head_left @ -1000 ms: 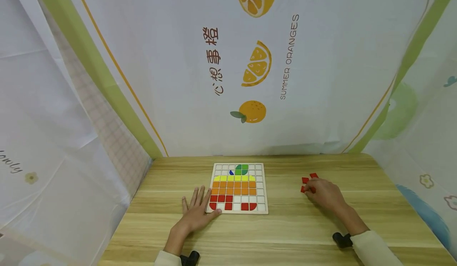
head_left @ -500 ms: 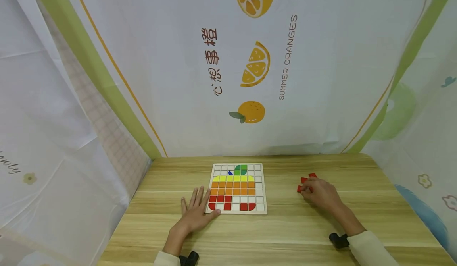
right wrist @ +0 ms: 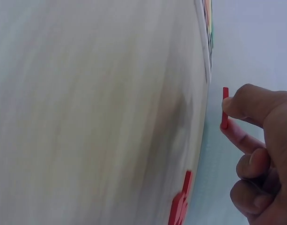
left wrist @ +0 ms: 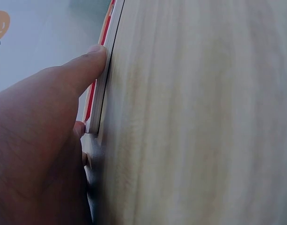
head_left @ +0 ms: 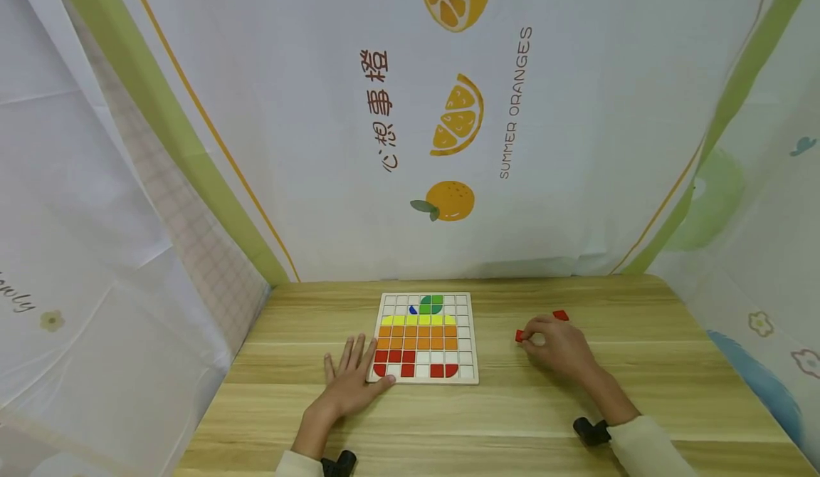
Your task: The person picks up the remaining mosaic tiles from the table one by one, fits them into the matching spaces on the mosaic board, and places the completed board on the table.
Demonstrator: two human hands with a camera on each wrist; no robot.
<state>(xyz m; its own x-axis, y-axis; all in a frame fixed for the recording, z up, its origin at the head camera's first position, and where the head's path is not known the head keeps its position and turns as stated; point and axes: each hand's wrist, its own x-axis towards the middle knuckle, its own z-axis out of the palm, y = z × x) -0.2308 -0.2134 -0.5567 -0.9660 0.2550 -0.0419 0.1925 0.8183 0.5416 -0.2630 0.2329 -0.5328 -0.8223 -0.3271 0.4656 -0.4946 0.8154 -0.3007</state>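
Note:
A square puzzle board (head_left: 475, 349) with a pale rim lies on the table, its grid partly filled with green, yellow, orange, red and blue tiles. My left hand (head_left: 351, 390) rests at the board's lower left corner, fingers spread and straight, thumb touching the near edge. In the left wrist view the thumb (left wrist: 89, 65) lies against the board's side. Right of the board, my right hand (head_left: 564, 349) pinches a red square tile (right wrist: 225, 108) between thumb and forefinger, lifted off the table; the other fingers are curled in.
Loose red tiles (right wrist: 179, 201) lie on the wooden table behind the right hand; in the head view one red tile (head_left: 561, 315) shows past the knuckles. A white curtain (head_left: 307, 178) printed with oranges hangs behind the table's far edge.
My right hand has picked up a red tile and moved left with it, toward the board. The left hand has stayed in place on the board.

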